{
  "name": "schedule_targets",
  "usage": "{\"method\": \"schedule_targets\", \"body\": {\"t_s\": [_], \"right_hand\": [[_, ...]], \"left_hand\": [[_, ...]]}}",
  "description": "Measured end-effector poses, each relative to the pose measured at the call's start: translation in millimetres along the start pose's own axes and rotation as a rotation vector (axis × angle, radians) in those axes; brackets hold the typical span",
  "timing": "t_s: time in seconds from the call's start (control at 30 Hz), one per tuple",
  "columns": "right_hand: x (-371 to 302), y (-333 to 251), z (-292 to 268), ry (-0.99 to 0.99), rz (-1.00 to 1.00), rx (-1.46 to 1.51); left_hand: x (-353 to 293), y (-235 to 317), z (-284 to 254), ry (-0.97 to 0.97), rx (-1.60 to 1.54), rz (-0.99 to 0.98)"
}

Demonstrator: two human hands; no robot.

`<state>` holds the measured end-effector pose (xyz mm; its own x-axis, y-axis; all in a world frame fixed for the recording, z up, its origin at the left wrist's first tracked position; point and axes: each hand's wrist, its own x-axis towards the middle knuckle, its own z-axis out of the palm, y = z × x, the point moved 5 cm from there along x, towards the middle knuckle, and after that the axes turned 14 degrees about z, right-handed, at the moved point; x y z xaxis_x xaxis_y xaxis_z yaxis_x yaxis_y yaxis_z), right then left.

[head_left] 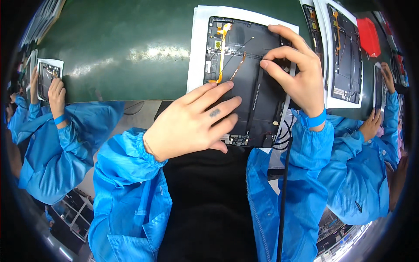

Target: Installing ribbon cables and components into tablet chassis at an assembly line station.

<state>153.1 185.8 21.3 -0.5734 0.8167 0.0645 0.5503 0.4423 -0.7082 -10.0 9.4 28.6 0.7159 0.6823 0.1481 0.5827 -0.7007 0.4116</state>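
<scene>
An opened tablet housing [244,32], dark inside, lies on a white sheet [196,48] at the table's near edge. My left hand [196,115] rests over its lower left part with fingers stretched out and spread, hiding some of the parts below. By its index fingertip is a thin copper-coloured flex strip [238,69]. My right hand [297,67] pinches thumb and index finger at the upper end of a black flat cable [255,102] that runs down the housing. An orange-yellow flex cable [224,52] lies along the left side.
More opened tablets [347,56] on white sheets stand to the right, near a red object [368,37]. Co-workers in blue smocks [65,144] handle tablets on both sides. A black cable [286,196] hangs by my right sleeve. Stacked sheets [43,19] lie far left.
</scene>
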Motion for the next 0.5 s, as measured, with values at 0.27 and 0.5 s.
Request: {"method": "schedule_targets", "body": {"t_s": [0.27, 0.5], "right_hand": [[-2.4, 2.3, 6.7, 0.089, -0.076, -0.033], [-6.4, 8.9, 8.1, 0.123, -0.074, -0.013]], "left_hand": [[2.7, 8.6, 10.7, 0.008, 0.013, -0.044], [5.6, 14.6, 10.2, -0.021, 0.034, -0.057]]}}
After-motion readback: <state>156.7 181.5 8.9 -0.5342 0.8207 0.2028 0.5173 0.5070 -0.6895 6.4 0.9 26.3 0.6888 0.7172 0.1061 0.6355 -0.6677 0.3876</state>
